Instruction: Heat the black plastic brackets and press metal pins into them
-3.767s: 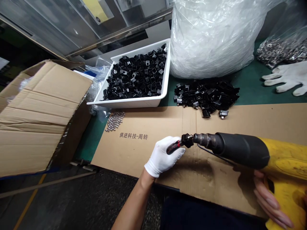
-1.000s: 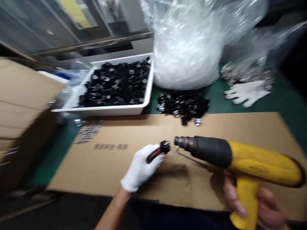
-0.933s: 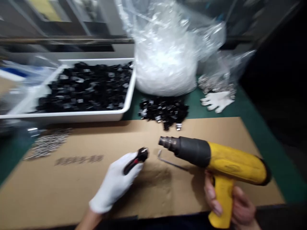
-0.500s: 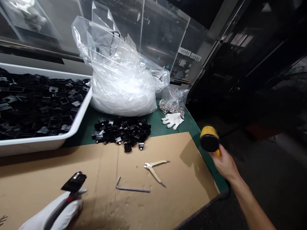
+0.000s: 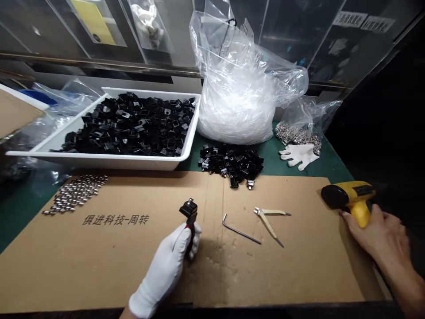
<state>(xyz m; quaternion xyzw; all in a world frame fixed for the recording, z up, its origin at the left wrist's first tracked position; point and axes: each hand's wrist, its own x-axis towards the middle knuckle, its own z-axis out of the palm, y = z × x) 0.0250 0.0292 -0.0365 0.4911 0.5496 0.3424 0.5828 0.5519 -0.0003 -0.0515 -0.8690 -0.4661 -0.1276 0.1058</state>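
Observation:
My left hand [image 5: 168, 261], in a white glove, is closed round the black-and-red handles of pliers [image 5: 190, 241]. At their tip, over the cardboard, sits a black plastic part [image 5: 188, 207] with a small metal piece on top; the jaws are hidden. My bare right hand [image 5: 381, 230] grips the handle of a yellow heat gun [image 5: 353, 195] at the cardboard's right edge, its round black end facing left. Between the hands lie a hex key [image 5: 241, 231] and open cutting pliers [image 5: 268, 221] with cream handles.
A white tray [image 5: 116, 161] of black parts stands at the back left. Behind the cardboard [image 5: 159, 190] are a pile of black parts [image 5: 232, 161], a large plastic bag [image 5: 239, 97], a bag of metal pieces [image 5: 299, 130] and a white glove [image 5: 300, 155]. Metal pieces [image 5: 76, 192] lie at left.
My view has swung left, showing more of the tray and the metal pieces. The heat gun has turned from facing me to lying sideways, lower at the table edge. Both hands keep their holds.

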